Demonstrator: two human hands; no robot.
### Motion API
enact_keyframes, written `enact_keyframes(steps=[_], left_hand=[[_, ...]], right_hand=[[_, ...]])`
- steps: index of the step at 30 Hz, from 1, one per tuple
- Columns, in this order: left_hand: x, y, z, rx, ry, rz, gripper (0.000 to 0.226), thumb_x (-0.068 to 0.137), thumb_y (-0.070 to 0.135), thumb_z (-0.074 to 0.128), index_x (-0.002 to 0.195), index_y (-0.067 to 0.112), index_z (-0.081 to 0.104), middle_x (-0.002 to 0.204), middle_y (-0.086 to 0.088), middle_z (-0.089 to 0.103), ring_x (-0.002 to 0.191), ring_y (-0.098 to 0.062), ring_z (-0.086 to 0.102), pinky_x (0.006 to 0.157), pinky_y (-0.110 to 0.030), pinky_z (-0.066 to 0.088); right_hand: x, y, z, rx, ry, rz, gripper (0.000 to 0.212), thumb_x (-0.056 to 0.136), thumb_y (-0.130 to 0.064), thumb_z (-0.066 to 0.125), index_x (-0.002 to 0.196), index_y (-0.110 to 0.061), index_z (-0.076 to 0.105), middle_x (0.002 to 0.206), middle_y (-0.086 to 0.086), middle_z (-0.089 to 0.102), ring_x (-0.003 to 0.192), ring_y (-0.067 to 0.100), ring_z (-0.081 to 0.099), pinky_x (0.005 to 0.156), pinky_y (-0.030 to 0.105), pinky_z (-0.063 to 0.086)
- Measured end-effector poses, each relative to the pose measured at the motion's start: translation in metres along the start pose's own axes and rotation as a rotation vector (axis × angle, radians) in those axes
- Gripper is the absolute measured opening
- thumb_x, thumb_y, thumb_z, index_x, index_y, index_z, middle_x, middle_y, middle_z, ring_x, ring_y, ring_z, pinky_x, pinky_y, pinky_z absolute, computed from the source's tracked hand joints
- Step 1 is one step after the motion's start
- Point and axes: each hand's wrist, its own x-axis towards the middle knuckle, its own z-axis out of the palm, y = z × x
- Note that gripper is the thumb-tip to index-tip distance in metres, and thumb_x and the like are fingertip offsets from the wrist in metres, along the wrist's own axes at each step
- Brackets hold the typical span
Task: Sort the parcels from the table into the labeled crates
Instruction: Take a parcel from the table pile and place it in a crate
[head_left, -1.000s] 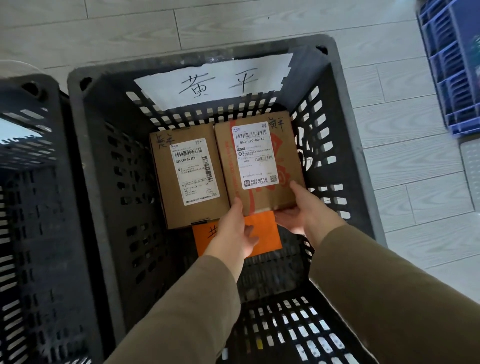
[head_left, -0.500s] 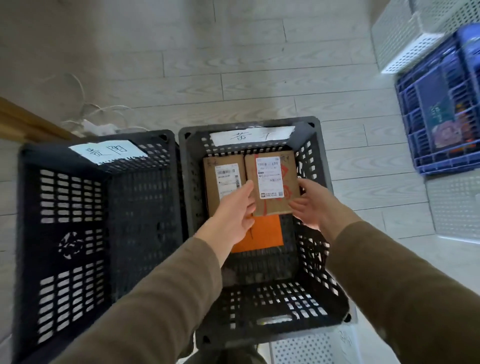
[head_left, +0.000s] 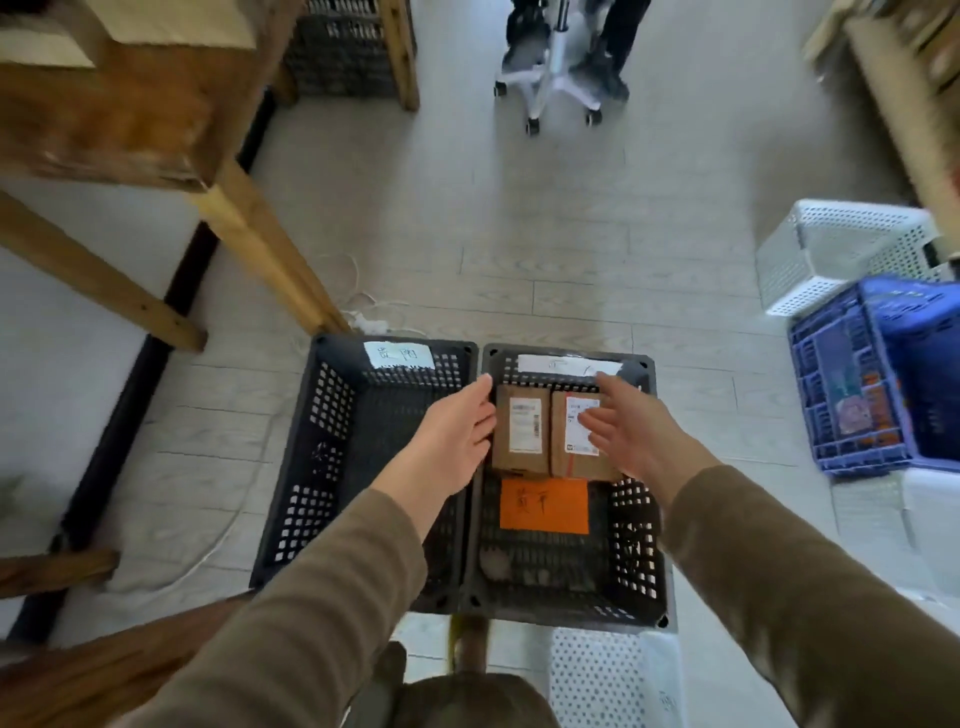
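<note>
Both hands have lifted clear, left hand (head_left: 457, 436) and right hand (head_left: 631, 434) spread empty. Below them, two black crates (head_left: 332, 415); three parcels (head_left: 521, 431) under the right.

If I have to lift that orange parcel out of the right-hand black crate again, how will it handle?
The orange parcel lies flat and looks thin, so it probably flexes and weighs little. It rests on the perforated floor of the black crate, so sliding fingers under an edge should be easy. Its far edge meets the cardboard boxes; they may shift.
</note>
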Motion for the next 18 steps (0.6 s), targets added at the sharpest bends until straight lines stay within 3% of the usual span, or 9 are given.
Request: enact_keyframes(steps=[5,9,11,12,13,16,18], left_hand=[[-0.102,0.019,-0.033,-0.078,0.046,0.150,0.059,0.100,0.032,0.041,0.149,0.007,0.021,0.153,-0.011,0.028,0.141,-0.024,0.028,0.114,-0.037,0.020],[-0.196,0.020,-0.067,-0.108,0.130,0.287,0.057,0.099,0.033,0.042,0.147,0.007,0.025,0.151,-0.010,0.032,0.139,-0.023,0.031,0.114,-0.037,0.020],[-0.240,0.018,-0.089,-0.144,0.202,0.331,0.056,0.099,0.032,0.045,0.146,0.007,0.029,0.150,-0.010,0.035,0.138,-0.023,0.033,0.116,-0.038,0.021],[-0.261,0.018,-0.099,-0.165,0.232,0.349,0.055,0.098,0.032,0.045,0.145,0.008,0.030,0.149,-0.010,0.035,0.138,-0.023,0.034,0.116,-0.039,0.022],[-0.283,0.017,-0.110,-0.187,0.261,0.371,0.055,0.098,0.032,0.045,0.145,0.008,0.030,0.149,-0.010,0.036,0.137,-0.023,0.034,0.116,-0.038,0.023],[-0.348,0.007,-0.148,-0.262,0.350,0.448,0.054,0.099,0.032,0.043,0.146,0.008,0.030,0.149,-0.009,0.037,0.137,-0.021,0.035,0.113,-0.036,0.025],[-0.384,-0.004,-0.172,-0.325,0.396,0.492,0.051,0.101,0.030,0.039,0.146,0.008,0.030,0.149,-0.008,0.037,0.137,-0.021,0.035,0.114,-0.036,0.023]], right_hand=[[-0.096,-0.023,0.031,-0.133,-0.097,-0.123,0.052,0.096,-0.025,0.053,0.140,-0.002,0.037,0.138,0.020,0.046,0.124,0.027,0.051,0.103,0.033,0.039],[-0.181,-0.025,0.063,-0.283,-0.249,-0.225,0.051,0.097,-0.028,0.051,0.139,-0.002,0.037,0.135,0.015,0.050,0.124,0.023,0.050,0.111,0.035,0.032],[-0.215,-0.020,0.082,-0.331,-0.347,-0.243,0.044,0.096,-0.030,0.052,0.132,-0.007,0.043,0.101,0.005,0.068,0.097,0.009,0.065,0.097,0.026,0.043],[-0.229,-0.017,0.091,-0.348,-0.370,-0.254,0.036,0.095,-0.031,0.053,0.123,-0.009,0.048,0.078,-0.001,0.069,0.076,0.002,0.066,0.085,0.019,0.046],[-0.246,-0.014,0.101,-0.376,-0.385,-0.281,0.031,0.095,-0.031,0.053,0.117,-0.010,0.051,0.073,-0.002,0.066,0.072,0.002,0.064,0.080,0.017,0.045],[-0.297,-0.003,0.135,-0.505,-0.444,-0.364,0.043,0.095,-0.029,0.054,0.129,-0.004,0.048,0.116,0.010,0.056,0.117,0.024,0.054,0.106,0.035,0.037],[-0.328,0.009,0.156,-0.539,-0.523,-0.381,0.049,0.094,-0.029,0.056,0.134,-0.003,0.045,0.127,0.012,0.054,0.123,0.028,0.050,0.110,0.040,0.034]])
